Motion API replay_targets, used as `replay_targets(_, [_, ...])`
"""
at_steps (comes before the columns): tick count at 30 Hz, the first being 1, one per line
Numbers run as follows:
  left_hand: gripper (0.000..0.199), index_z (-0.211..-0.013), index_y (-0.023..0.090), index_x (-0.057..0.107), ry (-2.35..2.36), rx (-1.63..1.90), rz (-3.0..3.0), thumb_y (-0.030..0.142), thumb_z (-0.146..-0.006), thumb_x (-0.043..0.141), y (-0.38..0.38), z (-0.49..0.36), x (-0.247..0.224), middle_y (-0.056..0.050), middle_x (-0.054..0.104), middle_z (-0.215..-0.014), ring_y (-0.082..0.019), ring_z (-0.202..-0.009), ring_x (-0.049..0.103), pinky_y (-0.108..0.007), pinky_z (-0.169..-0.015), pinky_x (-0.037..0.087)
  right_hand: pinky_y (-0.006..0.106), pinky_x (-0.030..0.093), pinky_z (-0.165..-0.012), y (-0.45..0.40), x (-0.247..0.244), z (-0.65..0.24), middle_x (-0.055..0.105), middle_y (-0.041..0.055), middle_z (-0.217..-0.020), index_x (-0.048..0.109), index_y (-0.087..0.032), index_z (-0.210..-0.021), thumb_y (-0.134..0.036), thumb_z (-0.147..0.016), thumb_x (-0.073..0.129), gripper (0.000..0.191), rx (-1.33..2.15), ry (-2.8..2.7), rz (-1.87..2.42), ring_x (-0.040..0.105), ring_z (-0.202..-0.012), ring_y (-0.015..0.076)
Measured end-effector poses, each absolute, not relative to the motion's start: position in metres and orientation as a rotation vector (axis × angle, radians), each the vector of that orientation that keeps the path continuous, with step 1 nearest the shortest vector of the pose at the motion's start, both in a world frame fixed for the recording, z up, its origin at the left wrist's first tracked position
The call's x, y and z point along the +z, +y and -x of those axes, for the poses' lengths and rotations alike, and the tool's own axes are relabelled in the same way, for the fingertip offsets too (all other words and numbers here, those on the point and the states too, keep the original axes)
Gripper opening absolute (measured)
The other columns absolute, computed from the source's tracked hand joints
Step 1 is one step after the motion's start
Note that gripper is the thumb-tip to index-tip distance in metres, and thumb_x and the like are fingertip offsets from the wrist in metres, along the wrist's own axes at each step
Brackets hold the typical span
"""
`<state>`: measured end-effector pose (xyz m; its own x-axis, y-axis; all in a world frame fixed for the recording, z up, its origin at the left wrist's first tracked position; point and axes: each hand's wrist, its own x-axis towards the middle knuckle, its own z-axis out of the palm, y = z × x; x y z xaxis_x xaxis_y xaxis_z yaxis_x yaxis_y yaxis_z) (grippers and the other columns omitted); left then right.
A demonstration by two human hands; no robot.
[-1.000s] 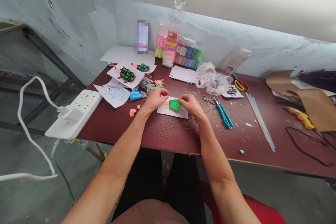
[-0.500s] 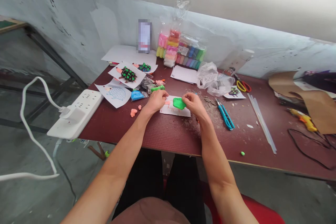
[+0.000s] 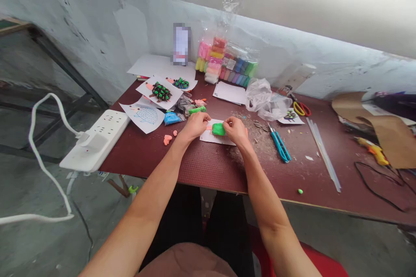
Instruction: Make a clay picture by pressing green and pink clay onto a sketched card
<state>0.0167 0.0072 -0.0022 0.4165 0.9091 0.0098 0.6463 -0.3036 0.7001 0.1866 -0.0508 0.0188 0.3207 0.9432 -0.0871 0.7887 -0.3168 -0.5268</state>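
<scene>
The left hand has its fingers pressed together at the edge of a paper. I cannot tell if they hold anything. The right hand pinches a green clay lump, which sits on the paper, in the middle of the picture, between the hands. Blue pliers lie to the right on the red table.

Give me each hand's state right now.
Left hand: fingers curled, cannot tell if holding anything.
Right hand: fingers pinching green modelling clay.
</scene>
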Motion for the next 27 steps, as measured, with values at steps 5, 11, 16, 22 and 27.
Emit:
replay_targets(5, [0.041, -0.116, 0.013, 0.082, 1.314, 0.511, -2.086, 0.004, -0.088, 0.054, 0.003, -0.017, 0.003, -0.013, 0.081, -0.114, -0.024, -0.106, 0.074, -0.034, -0.103, 0.054, 0.028, 0.043, -0.08, -0.052, 0.027, -0.18, 0.078, 0.009, -0.104, 0.073, -0.018, -0.1, -0.022, -0.096, 0.051, 0.022, 0.485, -1.627, 2.302, 0.069, -0.096, 0.0222])
replay_targets(11, [0.045, -0.121, 0.016, 0.081, 1.266, 0.463, -2.1, 0.002, -0.09, 0.052, 0.001, -0.017, 0.007, -0.011, 0.081, -0.117, -0.021, -0.105, 0.074, -0.03, -0.103, 0.053, 0.03, 0.044, -0.08, -0.052, 0.024, -0.175, 0.078, 0.0152, -0.111, 0.07, -0.015, -0.116, -0.021, -0.1, 0.046, 0.03, 0.358, -1.771, 2.365, 0.071, -0.101, 0.0266])
replay_targets(16, [0.043, -0.119, 0.019, 0.082, 1.248, 0.408, -2.18, 0.004, -0.087, 0.056, 0.001, -0.017, 0.005, -0.011, 0.08, -0.115, -0.023, -0.106, 0.071, -0.031, -0.1, 0.054, 0.032, 0.044, -0.079, -0.052, 0.023, -0.171, 0.078, 0.017, -0.109, 0.069, -0.015, -0.12, -0.025, -0.102, 0.043, 0.033, 0.308, -1.824, 2.43, 0.073, -0.099, 0.0283])
replay_targets(22, [0.041, -0.118, 0.023, 0.083, 1.242, 0.405, -2.258, 0.008, -0.089, 0.058, 0.002, -0.018, -0.002, -0.011, 0.077, -0.115, -0.023, -0.107, 0.07, -0.032, -0.1, 0.053, 0.032, 0.043, -0.078, -0.059, 0.031, -0.171, 0.079, 0.0119, -0.107, 0.074, -0.022, -0.115, -0.029, -0.102, 0.046, 0.032, 0.299, -1.906, 2.373, 0.073, -0.099, 0.027])
replay_targets(27, [0.04, -0.118, 0.023, 0.083, 1.249, 0.387, -2.258, 0.009, -0.091, 0.057, 0.002, -0.018, -0.002, -0.011, 0.077, -0.115, -0.023, -0.106, 0.069, -0.032, -0.1, 0.052, 0.033, 0.044, -0.082, -0.066, 0.028, -0.181, 0.074, 0.0127, -0.115, 0.078, -0.023, -0.117, -0.034, -0.097, 0.06, 0.029, 0.244, -1.886, 2.258, 0.068, -0.104, 0.0271])
